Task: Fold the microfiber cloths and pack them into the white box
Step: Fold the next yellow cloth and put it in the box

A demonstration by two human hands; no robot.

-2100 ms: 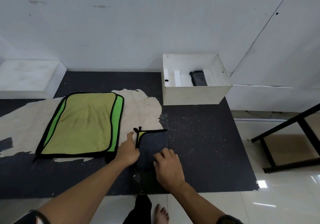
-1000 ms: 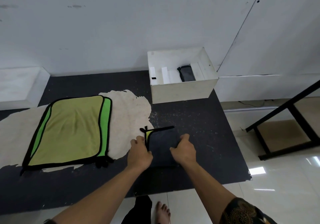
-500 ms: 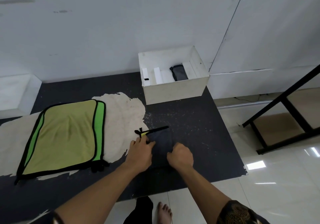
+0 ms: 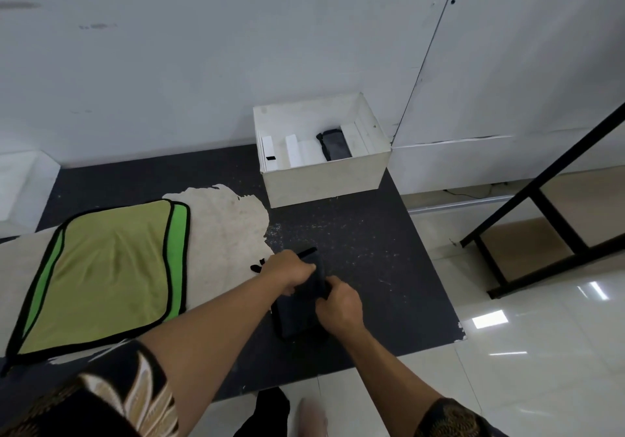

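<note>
A folded dark grey cloth (image 4: 297,311) with black trim lies near the front of the black mat. My left hand (image 4: 291,269) grips its upper left edge, and my right hand (image 4: 338,304) pinches its right edge; the cloth looks narrower and bunched between them. A stack of green cloths (image 4: 108,267) with black edging lies spread flat to the left. The white box (image 4: 324,183) stands at the back of the mat, against the wall. Inside it are white dividers and one folded dark cloth (image 4: 333,144) standing in a right-hand slot.
The black mat (image 4: 372,267) has a torn beige patch (image 4: 226,233) under and beside the green cloths. A black metal frame (image 4: 541,220) stands on the tiled floor to the right. A white block (image 4: 23,183) sits at the far left. My foot shows below the mat's front edge.
Both hands went from pressing flat on the dark cloth to gripping its edges. The cloth now looks folded narrower, and the camera view has shifted to the right.
</note>
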